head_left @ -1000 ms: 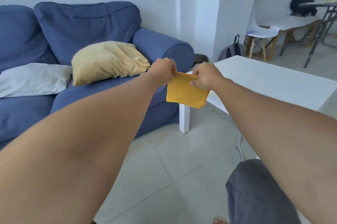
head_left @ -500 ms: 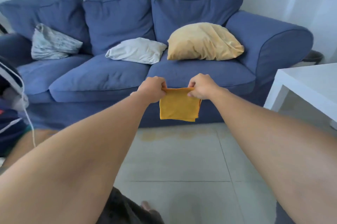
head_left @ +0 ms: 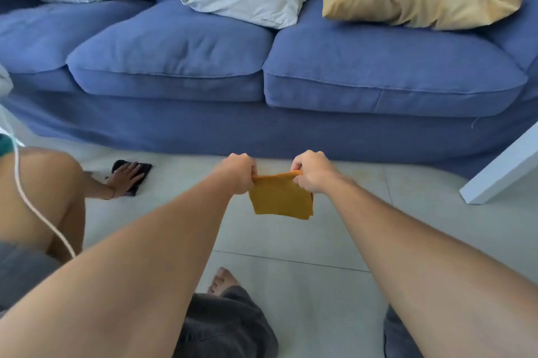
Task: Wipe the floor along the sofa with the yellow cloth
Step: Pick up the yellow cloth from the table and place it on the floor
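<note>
A folded yellow cloth (head_left: 281, 199) hangs in the air above the pale tiled floor (head_left: 305, 244), a short way in front of the blue sofa (head_left: 262, 127). My left hand (head_left: 240, 172) pinches its top left corner and my right hand (head_left: 311, 171) pinches its top right corner. Both arms are stretched forward. The cloth does not touch the floor.
Another person crouches at the left, with a knee (head_left: 43, 191) near me and a hand (head_left: 125, 178) pressed on a dark cloth (head_left: 136, 174) on the floor by the sofa base. A white table corner (head_left: 500, 171) juts in at the right. Pillows lie on the sofa.
My view has swung left from the table to the sofa and tipped down toward the floor. Both hands have kept hold of the cloth and now hang lower, over the tiles.
</note>
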Tool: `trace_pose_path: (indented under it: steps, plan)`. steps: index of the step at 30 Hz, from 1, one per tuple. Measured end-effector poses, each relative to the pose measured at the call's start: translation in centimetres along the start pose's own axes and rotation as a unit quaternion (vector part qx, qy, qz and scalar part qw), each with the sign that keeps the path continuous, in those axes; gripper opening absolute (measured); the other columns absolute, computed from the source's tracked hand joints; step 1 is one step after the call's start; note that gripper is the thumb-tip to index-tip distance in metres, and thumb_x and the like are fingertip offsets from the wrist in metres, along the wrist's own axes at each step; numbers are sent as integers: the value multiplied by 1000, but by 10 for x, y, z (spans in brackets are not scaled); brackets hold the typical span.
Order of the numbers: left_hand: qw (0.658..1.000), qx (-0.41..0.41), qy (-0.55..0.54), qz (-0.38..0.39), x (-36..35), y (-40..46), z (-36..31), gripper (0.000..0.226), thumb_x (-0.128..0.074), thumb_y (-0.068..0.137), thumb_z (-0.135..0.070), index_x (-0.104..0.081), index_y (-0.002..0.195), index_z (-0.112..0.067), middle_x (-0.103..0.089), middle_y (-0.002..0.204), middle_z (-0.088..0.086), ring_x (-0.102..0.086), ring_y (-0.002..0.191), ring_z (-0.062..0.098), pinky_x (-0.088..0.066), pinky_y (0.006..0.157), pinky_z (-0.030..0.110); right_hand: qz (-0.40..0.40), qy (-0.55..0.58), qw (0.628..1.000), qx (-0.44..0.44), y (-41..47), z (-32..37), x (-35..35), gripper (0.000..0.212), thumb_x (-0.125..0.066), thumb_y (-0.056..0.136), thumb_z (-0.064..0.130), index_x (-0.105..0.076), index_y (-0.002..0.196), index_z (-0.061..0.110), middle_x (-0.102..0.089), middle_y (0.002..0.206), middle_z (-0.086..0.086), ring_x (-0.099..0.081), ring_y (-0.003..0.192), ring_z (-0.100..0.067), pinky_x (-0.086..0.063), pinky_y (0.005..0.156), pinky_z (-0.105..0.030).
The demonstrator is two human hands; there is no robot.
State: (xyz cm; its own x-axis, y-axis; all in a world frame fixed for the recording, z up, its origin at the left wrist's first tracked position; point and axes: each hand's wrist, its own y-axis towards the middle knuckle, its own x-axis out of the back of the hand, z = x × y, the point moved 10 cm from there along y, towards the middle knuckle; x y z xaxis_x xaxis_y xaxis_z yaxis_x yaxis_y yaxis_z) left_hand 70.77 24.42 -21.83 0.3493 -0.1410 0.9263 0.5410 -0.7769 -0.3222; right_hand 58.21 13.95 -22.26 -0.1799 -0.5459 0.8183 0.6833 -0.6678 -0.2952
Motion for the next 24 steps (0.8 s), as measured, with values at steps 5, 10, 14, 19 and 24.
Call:
trace_pose_path:
  steps: [5, 10, 14, 19, 24]
  plan:
    - [1000, 31, 4, -2, -52, 64, 38, 21, -53, 90, -8, -64, 103, -21, -66, 107, 4, -61, 93, 25, -52, 74, 32, -4, 18, 1000, -14, 72, -24, -63, 22, -60, 90, 6, -63, 82, 26, -68, 109, -9, -64, 96, -28, -48, 77, -29]
    - [989, 40, -24, -138, -37, 122, 72, 28, -50, 87, 0, -69, 103, -14, -64, 110, 12, -59, 106, 34, -52, 83, 42, -56, 45, 997, 23, 145, -7, -68, 17, -59, 90, 11, -67, 87, 27, -70, 105, -9, -65, 95, -30, -57, 81, -37]
    - [969, 20, -16, -247, -29, 149, 94, 18, -58, 91, -6, -67, 105, -12, -60, 107, 13, -52, 106, 35, -45, 78, 42, -117, 0, 988, 97, 177, 13, -68, 22, -57, 88, 2, -67, 99, 18, -70, 103, -5, -62, 99, -29, -49, 81, -38]
    - [987, 30, 137, -73, -118, 160, 121, 45, -62, 82, -7, -64, 120, -31, -53, 126, 7, -47, 118, 29, -44, 91, 38, 18, -107, 982, 152, 180, -9, -160, 33, -66, 88, 18, -66, 121, 23, -64, 125, -5, -51, 123, -30, -46, 101, -41]
    - [996, 69, 45, -42, -162, 169, 121, 58, -58, 87, -19, -45, 143, -24, -46, 140, 9, -43, 129, 30, -44, 100, 40, -40, -72, 989, 122, 150, -80, -201, 42, -61, 87, 35, -64, 126, 18, -64, 127, -4, -56, 118, -31, -47, 99, -42]
